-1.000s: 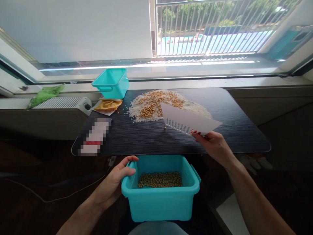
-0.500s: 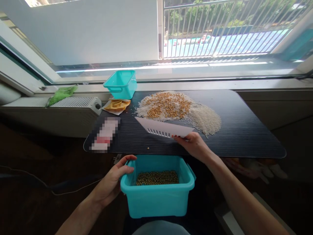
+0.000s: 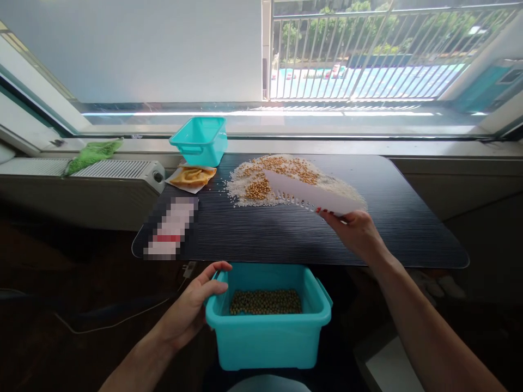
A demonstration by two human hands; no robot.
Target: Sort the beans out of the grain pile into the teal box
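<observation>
My left hand (image 3: 196, 307) is closed on the left rim of a turquoise plastic bin (image 3: 267, 343), thumb inside and fingers around the side. Small round greenish-brown peas or beans (image 3: 265, 302) cover the bin's bottom. My right hand (image 3: 355, 231) pinches the edge of a thin white sheet (image 3: 322, 193) with a row of slots along its lower side. That sheet is tilted above the table, in front of a spread pile of white rice (image 3: 241, 190) with yellow chickpea-like grains (image 3: 257, 190) on top. It hides part of the pile.
A dark wood-grain table (image 3: 408, 228) stands before the window. On its left are a smaller turquoise bin (image 3: 204, 144), yellowish dried slices (image 3: 192, 175) on white paper, and a blurred pink-white packet (image 3: 171, 226). A green cloth (image 3: 93, 155) lies on the radiator (image 3: 118, 171).
My right hand has moved the white sheet right and away from me, over the pile. My left hand still holds the bin. The whole view has shifted slightly.
</observation>
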